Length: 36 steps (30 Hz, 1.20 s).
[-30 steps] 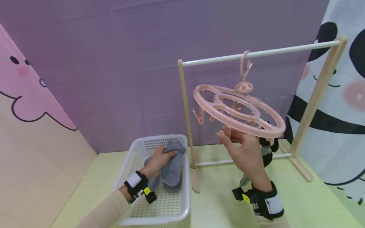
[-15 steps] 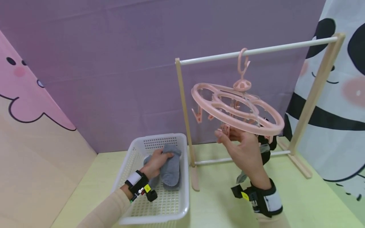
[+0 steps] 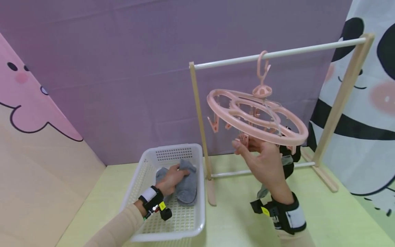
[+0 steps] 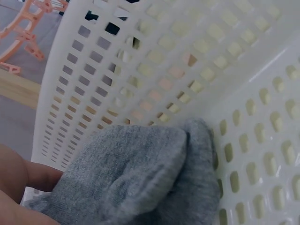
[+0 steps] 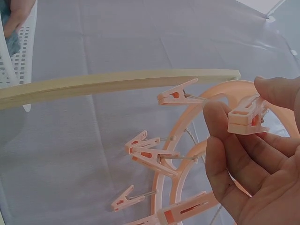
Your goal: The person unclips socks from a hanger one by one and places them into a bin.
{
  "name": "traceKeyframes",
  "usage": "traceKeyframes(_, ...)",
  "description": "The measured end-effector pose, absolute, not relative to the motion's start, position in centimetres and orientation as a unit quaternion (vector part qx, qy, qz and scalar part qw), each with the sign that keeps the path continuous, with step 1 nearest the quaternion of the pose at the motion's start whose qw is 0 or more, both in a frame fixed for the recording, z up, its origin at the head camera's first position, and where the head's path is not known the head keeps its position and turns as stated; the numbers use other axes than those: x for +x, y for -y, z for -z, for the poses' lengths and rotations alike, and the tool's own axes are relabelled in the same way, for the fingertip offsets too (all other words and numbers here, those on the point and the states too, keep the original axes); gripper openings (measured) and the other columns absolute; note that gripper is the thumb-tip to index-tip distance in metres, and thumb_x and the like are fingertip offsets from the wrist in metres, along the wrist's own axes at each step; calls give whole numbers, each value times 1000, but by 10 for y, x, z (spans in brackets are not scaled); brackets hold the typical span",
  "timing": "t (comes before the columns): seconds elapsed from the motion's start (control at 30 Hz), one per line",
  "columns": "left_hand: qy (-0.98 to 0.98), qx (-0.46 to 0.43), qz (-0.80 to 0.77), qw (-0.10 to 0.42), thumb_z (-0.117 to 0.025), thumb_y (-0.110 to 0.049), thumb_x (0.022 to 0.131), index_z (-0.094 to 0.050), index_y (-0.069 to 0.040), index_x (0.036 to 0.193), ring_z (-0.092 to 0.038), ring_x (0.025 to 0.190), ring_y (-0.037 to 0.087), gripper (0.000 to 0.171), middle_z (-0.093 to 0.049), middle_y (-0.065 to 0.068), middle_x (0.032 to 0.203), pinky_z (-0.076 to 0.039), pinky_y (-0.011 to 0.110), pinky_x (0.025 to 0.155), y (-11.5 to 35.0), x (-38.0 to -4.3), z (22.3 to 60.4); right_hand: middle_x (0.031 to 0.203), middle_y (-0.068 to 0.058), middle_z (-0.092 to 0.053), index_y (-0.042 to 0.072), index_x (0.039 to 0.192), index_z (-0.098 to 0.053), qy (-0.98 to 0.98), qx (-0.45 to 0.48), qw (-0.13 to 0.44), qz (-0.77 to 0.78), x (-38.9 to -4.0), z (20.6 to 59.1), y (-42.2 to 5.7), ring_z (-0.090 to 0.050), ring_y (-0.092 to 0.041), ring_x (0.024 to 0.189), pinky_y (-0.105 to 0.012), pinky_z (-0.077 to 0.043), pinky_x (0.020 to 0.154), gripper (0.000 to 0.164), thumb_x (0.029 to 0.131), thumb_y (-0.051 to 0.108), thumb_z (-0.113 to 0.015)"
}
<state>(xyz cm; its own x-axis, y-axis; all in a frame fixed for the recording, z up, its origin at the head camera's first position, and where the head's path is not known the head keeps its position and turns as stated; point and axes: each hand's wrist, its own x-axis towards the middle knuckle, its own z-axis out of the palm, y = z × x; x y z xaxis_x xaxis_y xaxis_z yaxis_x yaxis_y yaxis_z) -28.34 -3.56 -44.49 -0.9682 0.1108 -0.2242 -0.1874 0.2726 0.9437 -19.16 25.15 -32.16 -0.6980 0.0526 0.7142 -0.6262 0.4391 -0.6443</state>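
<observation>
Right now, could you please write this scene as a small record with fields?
Left hand: grips a gray sock inside the white basket
Right hand: pinches a pink clothespin under the round hanger
Hanger: tilted, hooked on the top bar of the rack
Basket: on the table, left of the rack
Behind right hand: dark fabric, partly hidden

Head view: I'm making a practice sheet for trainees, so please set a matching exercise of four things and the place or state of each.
1. Left hand
2. White basket
3. Pink hanger
4. Right hand

A. Hooked over the white bar
B. Pinching a pink clip
C. Holding grey cloth
D. Left of the rack

Pairs: 1-C, 2-D, 3-A, 4-B
</observation>
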Motion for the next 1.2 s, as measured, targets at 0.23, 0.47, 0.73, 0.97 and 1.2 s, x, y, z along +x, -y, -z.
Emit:
traceKeyframes(0.23,-796,-32,-589,134,-59,-9,100,-28,12,159,-52,138,44,70,-43,34,157,-50,54,111,37,-286,447,84,-6,-76,4,100,-72,775,184,346,-495,-190,320,-252,-70,2,79,-11,-57,76,7,95,6,-76)
traceKeyframes(0.47,-769,-15,-607,201,-57,-9,102,-20,9,162,-59,126,42,72,-45,36,152,-56,52,100,46,-283,445,84,-7,-76,5,101,-72,773,185,342,-501,-188,318,-252,-70,1,78,-12,-57,76,6,96,6,-76)
traceKeyframes(0.73,-779,-20,-570,259,-62,-17,100,-4,4,166,-39,145,55,91,-23,38,165,-48,74,104,56,-280,441,84,-7,-76,4,101,-72,774,183,341,-501,-187,317,-252,-69,1,78,-12,-57,75,6,97,7,-75)
traceKeyframes(0.97,-830,-13,-494,258,-65,-25,101,0,7,165,-38,145,57,97,-3,35,171,-65,53,72,59,-274,433,84,-7,-76,4,102,-73,774,182,343,-500,-188,319,-252,-69,1,77,-12,-57,74,7,96,6,-76)
traceKeyframes(1.2,-906,42,-353,231,-65,-35,103,-26,7,163,-73,94,37,83,-31,33,166,-62,43,53,56,-262,418,85,-7,-76,5,101,-73,775,182,342,-499,-189,319,-253,-70,1,78,-12,-57,75,6,96,6,-76)
